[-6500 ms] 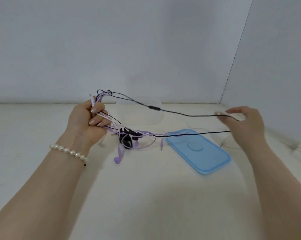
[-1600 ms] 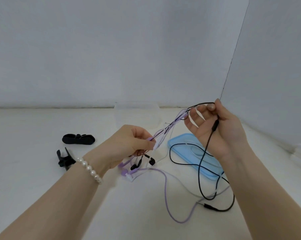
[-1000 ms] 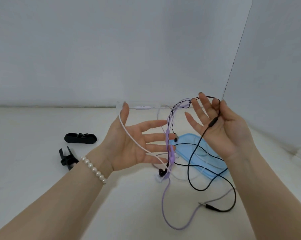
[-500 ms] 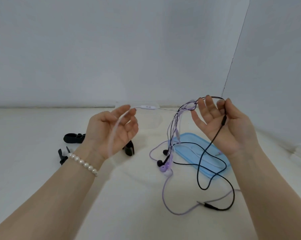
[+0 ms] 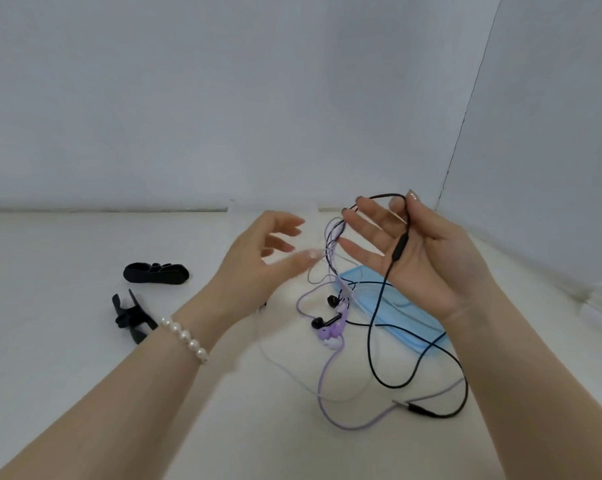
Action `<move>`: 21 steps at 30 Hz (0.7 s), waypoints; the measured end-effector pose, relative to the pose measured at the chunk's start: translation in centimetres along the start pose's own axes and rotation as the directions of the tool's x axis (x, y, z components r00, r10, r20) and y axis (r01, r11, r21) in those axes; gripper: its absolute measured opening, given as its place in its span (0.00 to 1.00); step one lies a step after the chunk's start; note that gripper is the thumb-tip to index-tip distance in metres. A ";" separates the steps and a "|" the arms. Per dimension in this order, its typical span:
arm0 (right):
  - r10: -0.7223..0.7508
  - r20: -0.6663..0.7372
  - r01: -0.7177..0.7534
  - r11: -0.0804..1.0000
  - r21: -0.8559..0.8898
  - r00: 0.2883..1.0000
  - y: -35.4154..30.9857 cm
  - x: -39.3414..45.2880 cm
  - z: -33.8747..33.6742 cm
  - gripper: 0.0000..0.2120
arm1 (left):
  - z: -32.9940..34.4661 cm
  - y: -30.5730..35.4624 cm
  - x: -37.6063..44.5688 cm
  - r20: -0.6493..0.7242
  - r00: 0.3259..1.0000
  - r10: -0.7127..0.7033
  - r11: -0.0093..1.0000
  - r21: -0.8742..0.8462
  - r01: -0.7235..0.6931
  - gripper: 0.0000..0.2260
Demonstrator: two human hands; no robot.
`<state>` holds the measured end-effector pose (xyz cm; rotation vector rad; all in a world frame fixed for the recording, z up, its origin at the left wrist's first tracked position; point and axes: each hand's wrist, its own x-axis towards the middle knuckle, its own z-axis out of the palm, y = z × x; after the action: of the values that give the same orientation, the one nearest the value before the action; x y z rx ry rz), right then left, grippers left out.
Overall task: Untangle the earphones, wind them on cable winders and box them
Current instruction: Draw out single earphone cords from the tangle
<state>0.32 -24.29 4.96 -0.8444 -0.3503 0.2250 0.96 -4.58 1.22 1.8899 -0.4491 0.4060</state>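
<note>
My right hand [image 5: 420,258] is raised palm up with fingers spread. The black earphone cable [image 5: 374,355] loops over its fingers, and thumb and forefinger pinch it just above the inline remote [image 5: 400,244]. Lilac earphones [image 5: 331,332] and black earbuds [image 5: 332,301] hang tangled below that hand onto the table. A thin white earphone cable [image 5: 292,374] lies slack on the table. My left hand [image 5: 258,268] is blurred, fingers loosely spread, its thumb tip next to the hanging strands and holding nothing. Two black cable winders [image 5: 155,273] [image 5: 131,315] lie at left.
A blue box lid [image 5: 401,315] lies flat under the hanging cables. A clear box [image 5: 275,207] stands faintly visible against the back wall. The black jack plug [image 5: 419,409] rests near the front. White walls meet in a corner at right.
My left hand has let the white cable fall to the table and moved right toward the tangle. My right hand has kept its hold on the black cable.
</note>
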 end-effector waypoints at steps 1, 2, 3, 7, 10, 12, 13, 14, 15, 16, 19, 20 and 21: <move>0.022 0.023 -0.022 1.000 -0.022 0.999 0.2 0.0 0.2 0.17 | 0.3 0.0 -0.2 0.076 0.997 0.027 1.000 0.010 -0.028 0.24; 0.046 0.046 -0.044 0.998 -0.045 0.998 0.4 -0.1 0.4 0.17 | 0.7 -0.2 -0.3 0.134 0.990 0.043 0.999 0.014 -0.046 0.23; 0.068 0.068 -0.063 0.996 -0.067 0.995 0.6 -0.1 0.6 0.17 | 1.0 -0.4 -0.2 0.173 0.984 0.046 0.999 -0.001 -0.047 0.20; 0.112 0.043 -0.107 0.989 -0.101 0.993 0.6 0.1 0.5 0.16 | 1.6 0.0 -0.4 0.208 0.977 -0.040 0.993 -0.099 0.062 0.06; 0.098 -0.163 -0.122 0.981 -0.147 0.982 0.0 0.4 -0.8 0.16 | 1.3 0.6 -0.5 0.182 0.979 -0.095 0.981 -0.152 0.124 0.08; 0.062 -0.290 -0.133 0.964 -0.232 0.955 -0.3 0.6 -1.7 0.16 | 1.0 0.7 -0.4 0.161 0.979 -0.121 0.956 -0.246 0.159 0.06; 0.019 -0.345 -0.137 0.937 -0.321 0.938 -0.4 0.6 -2.1 0.16 | 0.9 0.7 -0.3 0.153 0.979 -0.132 0.942 -0.287 0.172 0.05; -0.040 -0.387 -0.143 0.890 -0.432 0.921 -0.4 0.6 -2.2 0.16 | 0.8 0.7 -0.2 0.150 0.978 -0.143 0.930 -0.318 0.184 0.05; -0.106 -0.409 -0.142 0.835 -0.532 0.907 -0.3 0.7 -2.3 0.16 | 0.8 0.6 -0.2 0.152 0.976 -0.156 0.918 -0.342 0.200 0.05; -0.167 -0.415 -0.136 0.783 -0.608 0.894 -0.1 0.7 -2.1 0.16 | 0.8 0.6 -0.1 0.156 0.973 -0.167 0.908 -0.361 0.214 0.05; -0.319 -0.358 -0.101 0.606 -0.789 0.877 0.5 0.9 -1.7 0.15 | 0.9 0.5 0.0 0.149 0.965 -0.217 0.880 -0.398 0.259 0.06; -0.367 -0.322 -0.110 0.493 -0.863 0.873 0.7 0.9 -1.8 0.14 | 0.9 0.5 0.1 0.142 0.963 -0.231 0.873 -0.406 0.269 0.07; -0.393 -0.284 -0.126 0.382 -0.915 0.874 1.0 0.9 -1.9 0.13 | 0.9 0.4 0.1 0.137 0.961 -0.240 0.870 -0.410 0.275 0.07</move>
<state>1.83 -24.65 3.27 -1.9653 -0.0423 -0.4219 0.88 -5.61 1.31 1.5124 -0.3015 0.0417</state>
